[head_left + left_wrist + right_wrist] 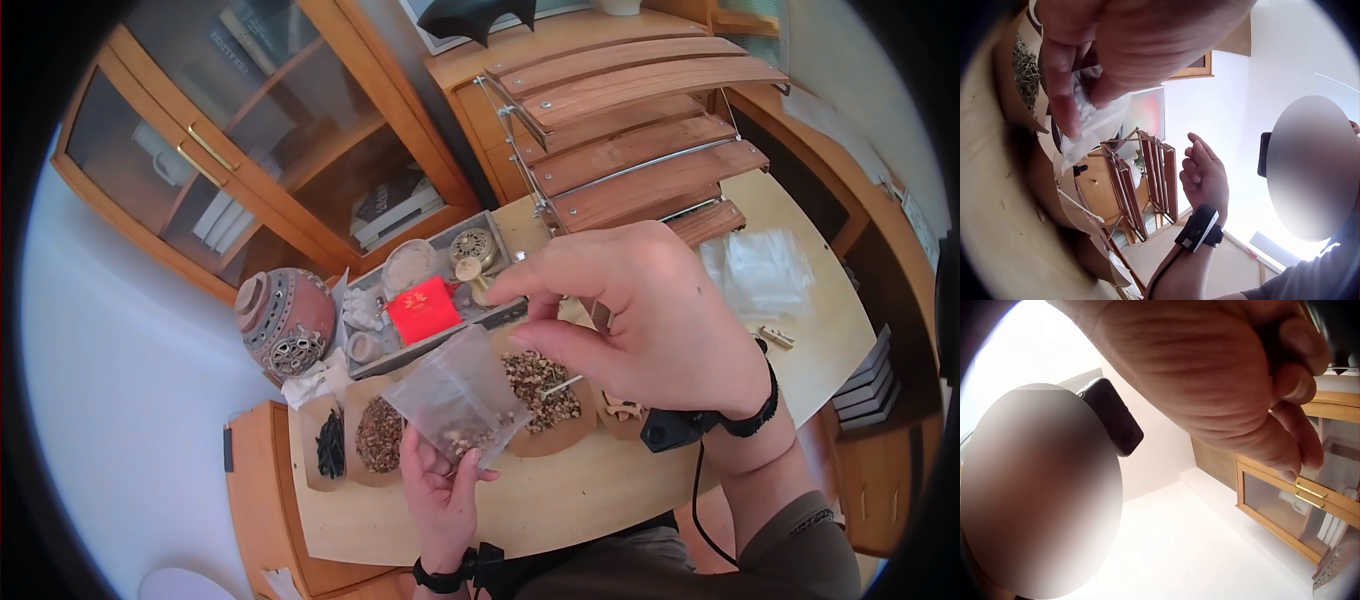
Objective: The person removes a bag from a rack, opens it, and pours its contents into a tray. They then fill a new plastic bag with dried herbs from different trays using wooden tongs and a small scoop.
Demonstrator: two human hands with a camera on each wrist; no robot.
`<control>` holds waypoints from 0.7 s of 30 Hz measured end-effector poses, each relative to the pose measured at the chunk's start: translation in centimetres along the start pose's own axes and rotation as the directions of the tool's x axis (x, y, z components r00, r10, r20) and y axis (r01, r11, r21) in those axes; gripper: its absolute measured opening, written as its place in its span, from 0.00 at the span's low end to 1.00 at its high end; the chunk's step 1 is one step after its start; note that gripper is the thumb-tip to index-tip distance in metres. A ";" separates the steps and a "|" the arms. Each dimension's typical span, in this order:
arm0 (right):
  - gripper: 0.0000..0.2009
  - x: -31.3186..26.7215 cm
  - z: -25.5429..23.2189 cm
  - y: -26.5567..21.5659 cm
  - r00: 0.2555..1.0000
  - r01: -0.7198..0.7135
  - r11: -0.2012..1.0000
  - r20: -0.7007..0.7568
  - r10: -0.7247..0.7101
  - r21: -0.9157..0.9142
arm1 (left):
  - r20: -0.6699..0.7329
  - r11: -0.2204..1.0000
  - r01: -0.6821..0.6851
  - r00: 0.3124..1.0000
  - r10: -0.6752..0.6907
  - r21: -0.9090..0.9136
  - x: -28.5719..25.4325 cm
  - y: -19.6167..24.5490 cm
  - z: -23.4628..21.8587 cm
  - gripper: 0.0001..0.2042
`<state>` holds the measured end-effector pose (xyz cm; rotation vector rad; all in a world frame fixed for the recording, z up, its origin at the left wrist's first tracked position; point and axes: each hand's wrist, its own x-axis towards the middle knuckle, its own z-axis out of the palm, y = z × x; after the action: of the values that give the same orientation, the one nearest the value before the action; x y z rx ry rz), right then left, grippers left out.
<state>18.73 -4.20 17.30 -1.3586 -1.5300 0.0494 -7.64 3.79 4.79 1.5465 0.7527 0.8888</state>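
My left hand [440, 490] holds a small clear plastic bag [460, 395] upright above the wooden table [560, 500], its fingers curled round the lower end. A few brown seeds lie in the bag's bottom. In the left wrist view the fingers [1063, 94] pinch the bag [1094, 128]. My right hand [520, 315] hovers just above and right of the bag's mouth with its fingers curled and thumb close under them. I see nothing between its fingertips. It stands apart from the bag in the left wrist view [1200, 169].
Brown paper sheets hold dark leaves [330, 445], brown bits [380, 435] and mixed dried seeds [540, 385]. Behind them stand a grey tray [505, 312] with a red pouch [424, 308], a ceramic pot [288, 318], a wooden slatted rack [630, 150] and clear bags [765, 270].
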 end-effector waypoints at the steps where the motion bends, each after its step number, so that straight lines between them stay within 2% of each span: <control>1: 0.13 0.0 -0.1 0.0 1.000 0.017 1.000 -0.007 -0.017 -0.008 | 0.006 1.000 0.001 1.000 -0.001 0.002 0.1 0.2 0.2 0.36; 9: 0.12 0.1 -0.6 0.5 1.000 0.023 0.999 0.014 -0.023 -0.035 | 0.059 0.994 -0.021 0.998 0.015 0.104 0.7 0.7 1.0 0.36; 11: 0.08 0.1 -0.3 1.0 0.998 0.016 0.989 0.062 -0.007 -0.147 | 0.056 0.992 -0.029 0.998 0.022 0.123 0.7 0.9 1.2 0.34; 14: 0.09 -0.1 0.9 2.6 0.992 0.054 0.981 0.125 -0.030 -0.186 | 0.054 0.985 -0.039 0.998 0.030 0.170 0.8 1.2 1.4 0.32; 18: 0.10 -0.4 2.7 4.0 0.994 0.090 0.970 0.088 -0.072 -0.228 | 0.063 0.959 -0.069 0.997 0.054 0.273 0.8 1.6 1.6 0.30; 20: 0.23 -0.3 3.2 4.1 0.974 0.024 0.964 0.225 0.038 -0.264 | 0.063 0.951 -0.088 0.995 0.072 0.297 0.8 1.4 1.5 0.30; 21: 0.23 -0.3 3.4 4.2 0.974 0.024 0.964 0.225 0.038 -0.264 | 0.063 0.941 -0.106 0.994 0.091 0.320 0.8 1.3 1.4 0.29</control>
<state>19.24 -1.00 12.95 -1.6145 -1.7729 0.0052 -5.99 3.56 6.10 1.9026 0.8222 0.8269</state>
